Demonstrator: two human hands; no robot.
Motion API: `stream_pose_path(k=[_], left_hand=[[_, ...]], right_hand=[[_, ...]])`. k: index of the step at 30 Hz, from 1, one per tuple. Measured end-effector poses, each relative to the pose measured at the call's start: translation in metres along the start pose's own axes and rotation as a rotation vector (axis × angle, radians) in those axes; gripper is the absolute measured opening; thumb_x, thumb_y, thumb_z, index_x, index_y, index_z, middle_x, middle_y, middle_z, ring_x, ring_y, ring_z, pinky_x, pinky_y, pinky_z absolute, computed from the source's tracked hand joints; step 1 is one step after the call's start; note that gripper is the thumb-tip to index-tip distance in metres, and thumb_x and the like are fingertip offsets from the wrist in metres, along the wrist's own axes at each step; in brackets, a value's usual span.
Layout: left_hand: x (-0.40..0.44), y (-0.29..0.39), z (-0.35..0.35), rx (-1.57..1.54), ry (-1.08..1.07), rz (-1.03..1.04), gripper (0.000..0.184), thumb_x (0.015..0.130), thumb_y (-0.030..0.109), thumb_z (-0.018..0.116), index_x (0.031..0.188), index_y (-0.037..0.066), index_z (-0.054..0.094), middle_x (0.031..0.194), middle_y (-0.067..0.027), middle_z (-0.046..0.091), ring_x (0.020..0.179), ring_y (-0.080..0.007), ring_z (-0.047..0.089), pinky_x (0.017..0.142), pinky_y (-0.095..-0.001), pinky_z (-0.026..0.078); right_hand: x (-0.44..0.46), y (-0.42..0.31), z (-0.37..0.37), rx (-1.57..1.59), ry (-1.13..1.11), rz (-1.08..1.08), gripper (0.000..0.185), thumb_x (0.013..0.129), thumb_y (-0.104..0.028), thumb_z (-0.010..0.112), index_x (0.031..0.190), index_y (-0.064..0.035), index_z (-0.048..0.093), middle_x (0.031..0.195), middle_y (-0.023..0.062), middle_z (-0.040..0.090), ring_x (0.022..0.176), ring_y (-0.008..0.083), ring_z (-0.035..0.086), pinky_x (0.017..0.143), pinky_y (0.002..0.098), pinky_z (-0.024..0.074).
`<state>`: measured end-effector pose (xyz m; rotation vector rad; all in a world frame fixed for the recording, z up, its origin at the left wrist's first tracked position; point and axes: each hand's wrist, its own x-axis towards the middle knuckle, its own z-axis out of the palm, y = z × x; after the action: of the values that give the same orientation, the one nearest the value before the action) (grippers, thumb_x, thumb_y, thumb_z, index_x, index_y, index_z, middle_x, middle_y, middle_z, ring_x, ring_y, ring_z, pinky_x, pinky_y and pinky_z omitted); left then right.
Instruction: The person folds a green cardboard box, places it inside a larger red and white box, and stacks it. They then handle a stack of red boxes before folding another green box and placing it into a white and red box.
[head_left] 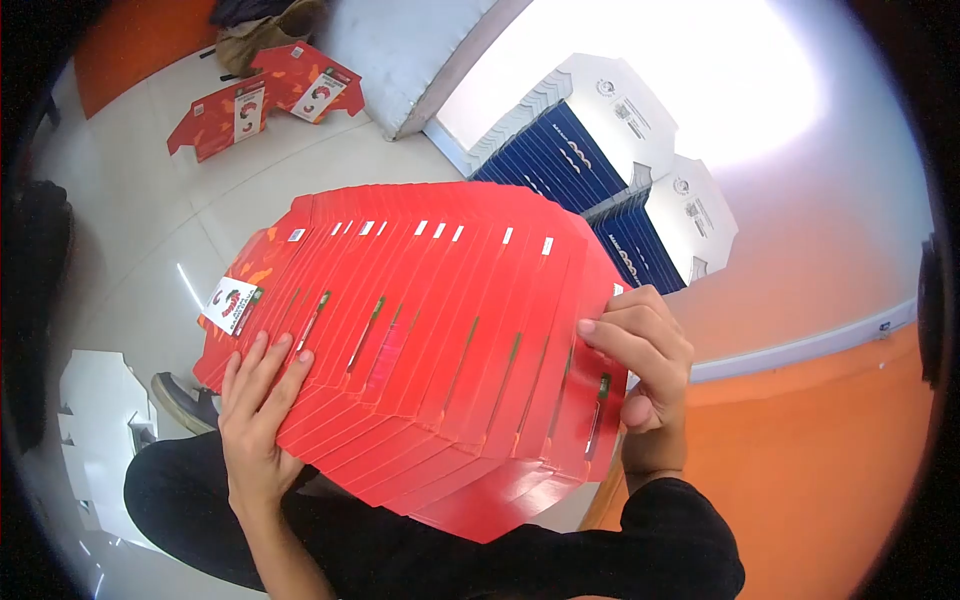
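A thick fanned stack of red printed flat cartons (430, 330) lies across my lap, its sheets overlapping in steps. Several small white label marks run along the upper part, and the leftmost carton shows a white panel with a red picture. My left hand (258, 410) grips the lower left edge, fingers stretched over the top sheets and the thumb hidden below. At the right end, my right hand (645, 360) has its fingers curled over the edge, with the thumb lower down, holding the outermost cartons.
Blue-and-white flat cartons (570, 150) stand in two fanned stacks at the upper right. More red cartons (225, 120) rest on the tiled floor (150, 190) at the upper left. White cardboard (100, 430) and a shoe (182, 402) are at left. An orange surface (790, 470) fills the lower right.
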<state>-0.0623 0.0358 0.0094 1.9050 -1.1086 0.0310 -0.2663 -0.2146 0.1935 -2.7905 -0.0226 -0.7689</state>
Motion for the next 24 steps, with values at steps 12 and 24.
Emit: stream_pose_path(k=[12, 24], left_hand=[[0.001, -0.005, -0.002, -0.018, 0.030, -0.094, 0.061, 0.075, 0.028, 0.082, 0.130, 0.007, 0.067, 0.141, -0.0184, 0.058, 0.129, -0.0386, 0.056, 0.109, -0.0479, 0.044], [0.001, -0.006, -0.005, 0.003, -0.006, -0.099, 0.060, 0.078, 0.027, 0.078, 0.131, 0.003, 0.065, 0.139, -0.0200, 0.060, 0.128, -0.0383, 0.058, 0.109, -0.0438, 0.044]], right_hand=[[0.022, 0.004, -0.017, 0.060, -0.294, -0.043, 0.075, 0.091, -0.071, 0.051, 0.104, 0.0000, 0.073, 0.087, 0.0101, 0.061, 0.078, 0.0282, 0.057, 0.073, 0.0391, 0.0437], [0.037, 0.004, -0.021, 0.058, -0.478, -0.040, 0.071, 0.092, -0.066, 0.054, 0.100, 0.0016, 0.075, 0.099, 0.0133, 0.061, 0.085, 0.0294, 0.057, 0.074, 0.0393, 0.0460]])
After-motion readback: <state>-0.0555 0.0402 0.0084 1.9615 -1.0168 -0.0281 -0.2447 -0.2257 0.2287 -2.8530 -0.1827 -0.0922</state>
